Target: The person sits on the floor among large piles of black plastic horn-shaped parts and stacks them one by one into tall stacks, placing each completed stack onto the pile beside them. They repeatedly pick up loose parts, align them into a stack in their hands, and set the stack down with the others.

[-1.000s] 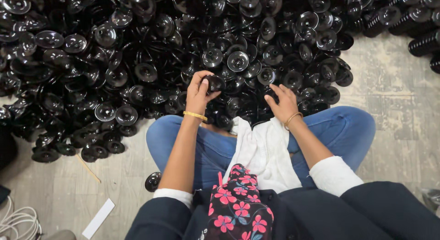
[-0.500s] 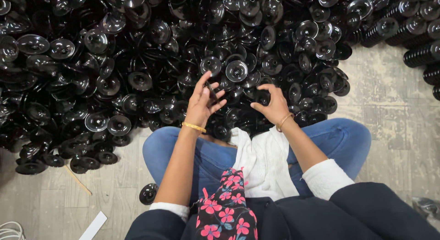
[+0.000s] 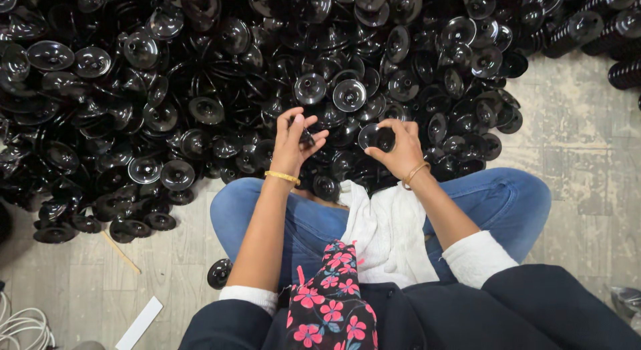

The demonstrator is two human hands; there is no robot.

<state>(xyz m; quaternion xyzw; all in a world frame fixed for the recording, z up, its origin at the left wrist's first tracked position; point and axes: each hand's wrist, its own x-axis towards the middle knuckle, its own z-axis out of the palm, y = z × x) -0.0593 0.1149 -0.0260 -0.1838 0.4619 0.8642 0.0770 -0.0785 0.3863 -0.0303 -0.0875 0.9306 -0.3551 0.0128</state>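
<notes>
I sit cross-legged on the floor in blue jeans, facing a big heap of glossy black plastic discs (image 3: 200,89). My left hand (image 3: 294,141), with a gold bangle at the wrist, pinches a small black piece (image 3: 307,137) between thumb and fingers at the near edge of the heap. My right hand (image 3: 397,148), also with a bangle, grips a black disc (image 3: 375,136) by its rim. The two hands are a short gap apart, just above my knees. A white cloth (image 3: 387,230) lies over my lap.
Stacks of black discs (image 3: 587,26) lie at the top right. One loose disc (image 3: 219,273) rests by my left thigh. A wooden stick (image 3: 120,251), a white paper strip (image 3: 139,323) and white cable (image 3: 23,326) lie on the grey floor at lower left.
Both hands have lifted off the pile, each now with a black part. The right hand has turned a disc up, and the left hand's spread fingers have closed into a pinch.
</notes>
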